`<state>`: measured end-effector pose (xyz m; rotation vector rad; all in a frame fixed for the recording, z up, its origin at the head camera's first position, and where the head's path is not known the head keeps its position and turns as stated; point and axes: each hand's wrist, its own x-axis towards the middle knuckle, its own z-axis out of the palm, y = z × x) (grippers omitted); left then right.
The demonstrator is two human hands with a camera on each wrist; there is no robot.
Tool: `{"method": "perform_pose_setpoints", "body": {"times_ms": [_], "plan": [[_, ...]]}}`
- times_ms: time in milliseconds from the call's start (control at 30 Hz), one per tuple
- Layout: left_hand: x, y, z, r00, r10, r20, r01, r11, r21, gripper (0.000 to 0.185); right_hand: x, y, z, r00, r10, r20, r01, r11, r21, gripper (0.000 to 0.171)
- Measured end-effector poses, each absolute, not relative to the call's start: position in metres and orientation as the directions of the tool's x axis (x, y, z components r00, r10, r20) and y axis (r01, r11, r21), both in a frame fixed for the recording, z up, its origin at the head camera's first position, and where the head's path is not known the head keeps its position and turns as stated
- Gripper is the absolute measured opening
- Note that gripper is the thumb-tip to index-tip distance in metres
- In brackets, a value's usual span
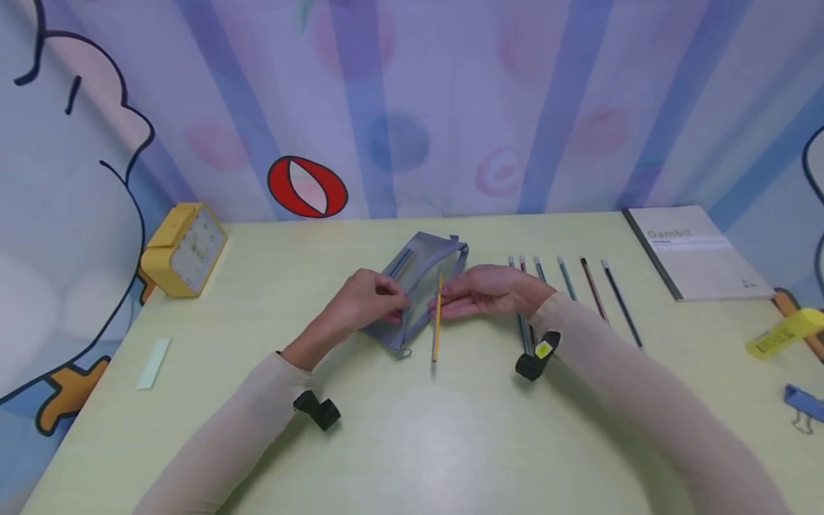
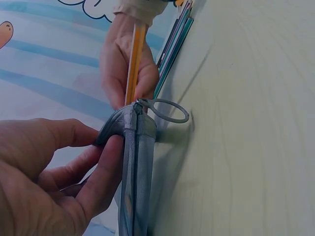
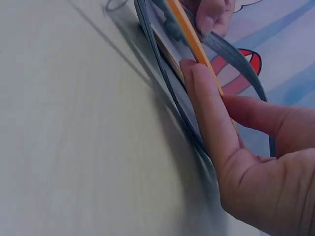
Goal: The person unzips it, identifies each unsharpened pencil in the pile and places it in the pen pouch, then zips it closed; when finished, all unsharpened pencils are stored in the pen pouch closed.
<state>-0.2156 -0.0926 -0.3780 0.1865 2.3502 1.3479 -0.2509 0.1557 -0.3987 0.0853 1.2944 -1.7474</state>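
A grey mesh pencil case (image 1: 421,275) lies mid-table with its zip open. My left hand (image 1: 370,300) pinches its near end, thumb and fingers on the fabric (image 2: 130,147) beside the ring pull (image 2: 167,110). My right hand (image 1: 479,292) holds a yellow pencil (image 1: 438,322) against the case's opening; the pencil (image 3: 192,42) runs along my fingers (image 3: 209,108) into the case's mouth, its lower end sticking out toward me. In the left wrist view the pencil (image 2: 134,64) shows beyond the case with the right hand (image 2: 123,59) around it.
Several pencils (image 1: 566,282) lie in a row right of the case. A notebook (image 1: 695,250) sits at the back right, a yellow clock (image 1: 183,247) at the back left. A pale strip (image 1: 154,363), a yellow highlighter (image 1: 782,334) and a blue binder clip (image 1: 805,406) lie near the edges.
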Motion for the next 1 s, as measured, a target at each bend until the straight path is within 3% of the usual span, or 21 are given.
{"method": "perform_pose_setpoints", "body": {"times_ms": [400,533,833,1000], "plan": [[-0.218,-0.092,-0.378,-0.896,0.305,-0.322,-0.114,0.543,0.832,0.017,-0.265,0.133,-0.402,-0.692,-0.48,-0.539,0.66,-0.117,-0.742,0.02],[-0.217,-0.092,-0.378,-0.898,0.307,-0.314,-0.107,0.54,0.835,0.017,-0.264,0.123,-0.405,-0.735,-0.426,-0.527,0.627,-0.13,-0.768,0.032],[-0.215,-0.091,-0.374,-0.901,0.314,-0.301,-0.091,0.54,0.837,0.016,-0.261,0.103,-0.41,-0.827,-0.33,-0.456,0.495,-0.041,-0.868,0.039],[-0.216,-0.092,-0.375,-0.9,0.316,-0.302,-0.09,0.542,0.835,0.017,-0.257,0.104,-0.405,-0.835,-0.344,-0.429,0.461,-0.013,-0.887,0.038]]}}
